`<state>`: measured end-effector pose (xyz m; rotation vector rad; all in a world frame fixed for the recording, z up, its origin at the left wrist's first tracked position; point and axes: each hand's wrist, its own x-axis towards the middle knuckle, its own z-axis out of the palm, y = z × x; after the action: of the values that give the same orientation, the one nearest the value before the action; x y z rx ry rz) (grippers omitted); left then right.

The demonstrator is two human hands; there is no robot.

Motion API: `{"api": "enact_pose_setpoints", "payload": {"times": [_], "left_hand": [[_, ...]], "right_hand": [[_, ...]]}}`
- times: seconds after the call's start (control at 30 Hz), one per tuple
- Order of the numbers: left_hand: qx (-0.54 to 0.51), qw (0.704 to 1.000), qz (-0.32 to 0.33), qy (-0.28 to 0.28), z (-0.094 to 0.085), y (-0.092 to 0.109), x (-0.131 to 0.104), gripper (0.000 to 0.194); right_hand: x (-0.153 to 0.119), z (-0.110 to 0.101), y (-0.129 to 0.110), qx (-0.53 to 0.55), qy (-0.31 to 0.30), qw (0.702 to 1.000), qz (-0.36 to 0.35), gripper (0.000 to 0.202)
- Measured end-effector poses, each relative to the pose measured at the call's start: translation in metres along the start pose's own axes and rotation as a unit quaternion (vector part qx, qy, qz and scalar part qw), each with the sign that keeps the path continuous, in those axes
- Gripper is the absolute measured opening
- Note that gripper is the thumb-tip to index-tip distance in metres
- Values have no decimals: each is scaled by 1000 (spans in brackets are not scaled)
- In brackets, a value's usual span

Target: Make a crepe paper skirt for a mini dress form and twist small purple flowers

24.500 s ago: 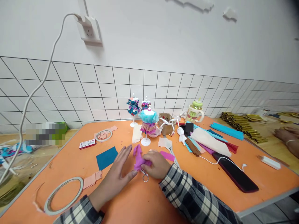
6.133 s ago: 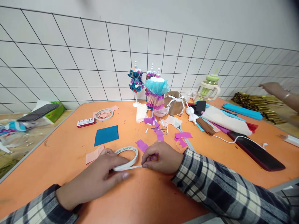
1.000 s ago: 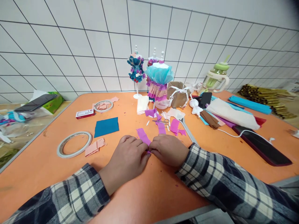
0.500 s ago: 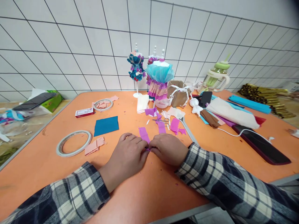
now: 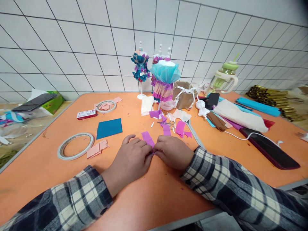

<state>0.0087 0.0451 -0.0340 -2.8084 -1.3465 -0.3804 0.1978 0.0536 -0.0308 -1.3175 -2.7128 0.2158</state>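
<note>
A strip of purple crepe paper [image 5: 147, 138] lies between my hands, its near end pinched by both. My left hand [image 5: 132, 157] is closed on the left side of that end, thumb and forefinger together. From the other side my right hand [image 5: 173, 150] pinches it, the fingertips of both hands nearly touching. The fingers hide the pinched edge. Just beyond are more purple paper pieces [image 5: 166, 129], a magenta piece [image 5: 180, 128] and small scissors [image 5: 168, 122]. A blue paper rectangle [image 5: 109, 128] lies to the left of the strip.
Rolls of tape [image 5: 61, 150] and pink paper scraps [image 5: 96, 150] lie on the left, near a small red-and-white box [image 5: 86, 114]. Paper-dressed mini mannequins [image 5: 165, 75] stand at the back. At right are a power bank-like black slab [image 5: 269, 150], folded papers [image 5: 240, 115] and a bottle [image 5: 222, 77].
The view has shifted slightly. Both hands stay at the near end of the purple strip, with the fingertips moved a little; the other things stay put.
</note>
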Motion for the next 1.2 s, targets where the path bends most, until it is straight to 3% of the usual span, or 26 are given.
{"api": "enact_pose_setpoints", "payload": {"times": [0.33, 1.2], "left_hand": [[3, 1000, 11, -5, 0, -1, 0, 20], [26, 1000, 5, -1, -2, 1, 1, 20]], "right_hand": [[-1, 1, -1, 5, 7, 999, 38, 19], [1, -4, -3, 27, -22, 999, 39, 25]]}}
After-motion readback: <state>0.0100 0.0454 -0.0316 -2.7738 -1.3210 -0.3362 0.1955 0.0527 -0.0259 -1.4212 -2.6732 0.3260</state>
